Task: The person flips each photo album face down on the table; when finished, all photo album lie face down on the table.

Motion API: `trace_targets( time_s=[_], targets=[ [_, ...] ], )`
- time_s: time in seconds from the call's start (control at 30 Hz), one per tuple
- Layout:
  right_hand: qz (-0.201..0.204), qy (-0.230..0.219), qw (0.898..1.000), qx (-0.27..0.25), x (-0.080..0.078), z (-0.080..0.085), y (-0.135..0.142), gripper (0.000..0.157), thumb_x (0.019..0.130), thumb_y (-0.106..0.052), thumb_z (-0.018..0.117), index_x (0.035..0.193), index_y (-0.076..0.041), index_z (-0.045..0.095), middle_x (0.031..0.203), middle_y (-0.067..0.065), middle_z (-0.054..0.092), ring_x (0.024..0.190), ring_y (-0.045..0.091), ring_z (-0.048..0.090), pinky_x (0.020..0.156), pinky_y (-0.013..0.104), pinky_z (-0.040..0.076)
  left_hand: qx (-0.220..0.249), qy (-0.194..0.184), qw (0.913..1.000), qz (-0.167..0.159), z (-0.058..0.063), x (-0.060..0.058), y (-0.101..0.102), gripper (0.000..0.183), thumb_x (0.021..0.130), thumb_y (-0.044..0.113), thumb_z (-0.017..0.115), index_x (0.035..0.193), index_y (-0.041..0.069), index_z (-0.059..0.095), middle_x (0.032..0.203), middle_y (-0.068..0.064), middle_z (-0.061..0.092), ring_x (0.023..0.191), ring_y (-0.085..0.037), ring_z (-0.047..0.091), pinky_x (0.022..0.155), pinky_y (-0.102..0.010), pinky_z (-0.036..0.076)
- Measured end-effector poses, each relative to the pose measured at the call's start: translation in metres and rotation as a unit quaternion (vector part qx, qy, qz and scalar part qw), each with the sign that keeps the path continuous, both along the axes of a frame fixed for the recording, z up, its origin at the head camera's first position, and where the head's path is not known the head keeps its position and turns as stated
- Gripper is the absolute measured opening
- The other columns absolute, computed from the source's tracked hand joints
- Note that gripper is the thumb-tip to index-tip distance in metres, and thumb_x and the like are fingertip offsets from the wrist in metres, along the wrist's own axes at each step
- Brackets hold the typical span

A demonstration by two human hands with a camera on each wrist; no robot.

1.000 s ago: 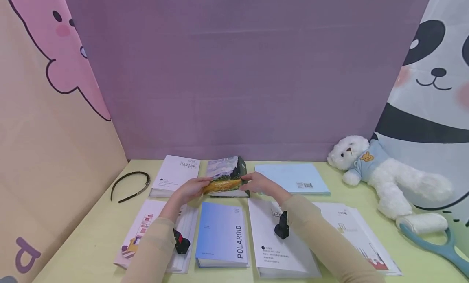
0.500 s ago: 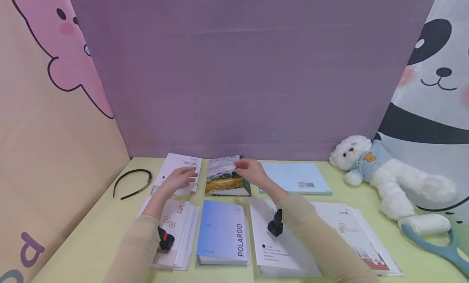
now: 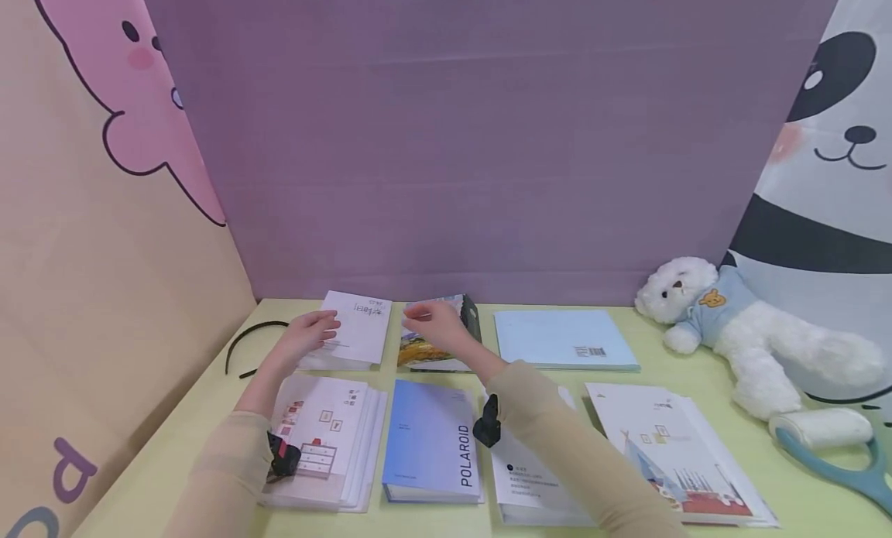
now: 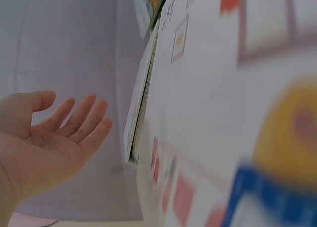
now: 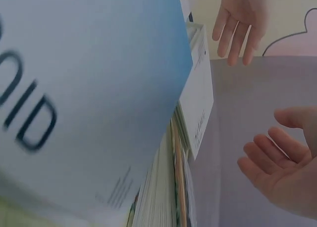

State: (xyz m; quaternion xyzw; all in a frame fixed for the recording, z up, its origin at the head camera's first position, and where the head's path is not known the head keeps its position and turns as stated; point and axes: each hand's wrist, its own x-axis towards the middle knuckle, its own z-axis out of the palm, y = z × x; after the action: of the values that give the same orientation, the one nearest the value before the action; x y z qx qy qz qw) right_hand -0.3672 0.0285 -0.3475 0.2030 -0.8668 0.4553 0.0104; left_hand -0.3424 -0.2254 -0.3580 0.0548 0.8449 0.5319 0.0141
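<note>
My left hand (image 3: 301,341) is held over the near left corner of the white book (image 3: 358,329) at the back left. In the left wrist view its palm shows, fingers loosely spread with nothing in them. My right hand (image 3: 439,327) hovers over the book with a painted landscape cover (image 3: 435,360), hiding much of that cover. The right wrist view shows the fingers of the right hand (image 5: 282,162) slightly bent around nothing. Below the hands lie a white illustrated book (image 3: 324,437), a blue POLAROID album (image 3: 428,445) and a white book (image 3: 533,476) partly covered by the right sleeve.
A black headband (image 3: 244,340) lies at the left, partly behind the left hand. A pale blue book (image 3: 557,337) is at the back right, an illustrated book (image 3: 676,453) in front. A white teddy bear (image 3: 725,313) and a lint roller (image 3: 822,430) lie at the right.
Both hands have let go of the painted-cover book, which stays flat at the back. The left hand has moved left over the white book; the right hand has lifted and shifted left.
</note>
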Motion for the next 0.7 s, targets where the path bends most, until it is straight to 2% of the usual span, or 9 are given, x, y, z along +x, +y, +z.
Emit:
trace_targets(
  time_s=[0.3,0.5,0.7],
  targets=[
    [0.032,-0.009,0.999,0.015,0.005,-0.006,-0.035,0.033,0.091,-0.024,0.062,0.117,-0.004,0.064,0.114,0.01,0.065,0.109,0.026,0.06,0.089,0.034,0.052,-0.021,-0.002,0.9998,0.005,0.009,0.009,-0.035,0.051,0.103,0.022,0.033,0.144,-0.008,0.024,0.142,-0.03,0.037,0.131,-0.043,0.037,0.108,-0.051,0.033],
    [0.046,-0.054,0.997,0.009,0.003,-0.016,-0.049,0.039,0.09,-0.028,0.063,0.123,-0.005,0.061,0.12,0.009,0.063,0.113,0.025,0.058,0.092,0.036,0.05,-0.03,-0.013,0.9995,0.0,0.011,0.013,-0.052,0.055,0.103,0.025,0.031,0.143,-0.011,0.022,0.142,-0.033,0.034,0.132,-0.044,0.035,0.11,-0.052,0.03],
    [0.075,-0.098,0.992,0.03,0.003,-0.025,-0.056,0.046,0.092,-0.029,0.061,0.131,-0.007,0.055,0.132,0.01,0.056,0.122,0.026,0.052,0.095,0.038,0.048,-0.029,-0.043,0.9983,-0.027,0.005,0.016,-0.059,0.057,0.103,0.026,0.033,0.142,-0.013,0.021,0.145,-0.034,0.028,0.135,-0.045,0.028,0.11,-0.053,0.028]
  ],
)
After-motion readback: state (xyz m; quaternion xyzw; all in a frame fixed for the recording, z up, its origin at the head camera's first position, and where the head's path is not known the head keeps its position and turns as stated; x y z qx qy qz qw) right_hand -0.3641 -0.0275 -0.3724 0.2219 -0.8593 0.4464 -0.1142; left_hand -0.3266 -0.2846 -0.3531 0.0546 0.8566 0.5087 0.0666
